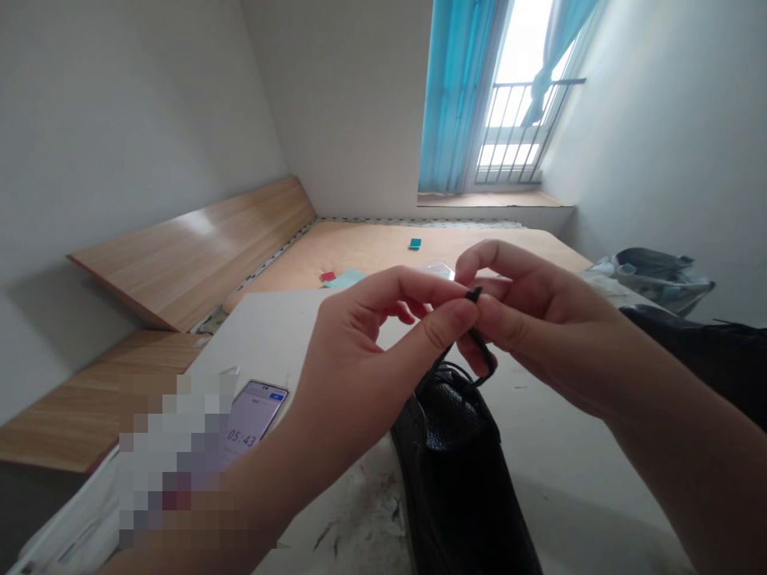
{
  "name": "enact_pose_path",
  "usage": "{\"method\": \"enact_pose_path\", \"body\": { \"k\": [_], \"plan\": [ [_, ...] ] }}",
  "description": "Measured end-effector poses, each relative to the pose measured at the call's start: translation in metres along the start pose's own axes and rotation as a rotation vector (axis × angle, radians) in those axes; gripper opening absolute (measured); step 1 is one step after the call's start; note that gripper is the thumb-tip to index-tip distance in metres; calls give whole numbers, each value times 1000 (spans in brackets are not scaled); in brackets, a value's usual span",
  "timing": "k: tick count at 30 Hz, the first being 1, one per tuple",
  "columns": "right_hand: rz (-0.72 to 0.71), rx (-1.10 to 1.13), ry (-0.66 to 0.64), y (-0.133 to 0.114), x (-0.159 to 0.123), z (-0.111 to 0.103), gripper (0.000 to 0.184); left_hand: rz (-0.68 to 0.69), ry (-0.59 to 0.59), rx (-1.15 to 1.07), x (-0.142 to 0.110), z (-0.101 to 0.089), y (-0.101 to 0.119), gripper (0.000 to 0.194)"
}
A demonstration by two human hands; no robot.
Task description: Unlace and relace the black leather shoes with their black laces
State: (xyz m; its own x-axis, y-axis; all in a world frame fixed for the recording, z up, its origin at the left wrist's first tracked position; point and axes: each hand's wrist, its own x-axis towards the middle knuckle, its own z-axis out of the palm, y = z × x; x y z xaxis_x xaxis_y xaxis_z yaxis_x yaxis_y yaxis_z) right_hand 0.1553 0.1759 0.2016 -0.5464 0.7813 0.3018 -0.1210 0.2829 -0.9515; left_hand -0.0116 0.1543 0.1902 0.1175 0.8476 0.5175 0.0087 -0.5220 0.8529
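Observation:
A black leather shoe stands on the white tabletop just below my hands, its opening toward me. Its black shoelace rises from the eyelets in a loop up to my fingertips. My left hand pinches the lace between thumb and forefinger. From the other side, my right hand grips the same lace, thumb against the left thumb, other fingers curled behind. A small bit of lace pokes up between the fingertips. The exact crossing or knot there is covered by my fingers.
On the left lies a phone showing a running time, beside a pixelated patch. A second black shoe sits at the right, partly behind my forearm. Beyond the white table are a bed, a bag-like bin and a curtained window.

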Motion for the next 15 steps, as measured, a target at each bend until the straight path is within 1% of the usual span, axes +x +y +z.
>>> {"method": "enact_pose_path", "body": {
  "k": [1,3,5,7,9,11,13,14,15],
  "plan": [
    [15,14,-22,1,1,-1,21,-7,-7,-2,0,0,0,5],
    [24,-10,-24,3,1,-1,23,-20,-23,3,0,1,1,6],
    [6,-106,-4,4,0,0,26,-5,-22,41,1,0,3,8],
    [6,-224,-25,3,-2,0,30,32,-2,100,1,0,5,9],
    [71,-287,-131,0,-6,-1,32,74,36,159,0,-1,7,9],
    [189,-238,-311,-6,-10,0,34,105,62,194,1,-1,10,7],
    [292,-142,-467,-14,-16,1,37,109,46,214,2,-2,10,11],
    [311,-82,-514,-18,-19,3,39,88,22,218,3,-2,9,14],
    [300,-17,-533,-22,-22,5,42,47,-16,220,4,-2,6,20]
  ]
}}
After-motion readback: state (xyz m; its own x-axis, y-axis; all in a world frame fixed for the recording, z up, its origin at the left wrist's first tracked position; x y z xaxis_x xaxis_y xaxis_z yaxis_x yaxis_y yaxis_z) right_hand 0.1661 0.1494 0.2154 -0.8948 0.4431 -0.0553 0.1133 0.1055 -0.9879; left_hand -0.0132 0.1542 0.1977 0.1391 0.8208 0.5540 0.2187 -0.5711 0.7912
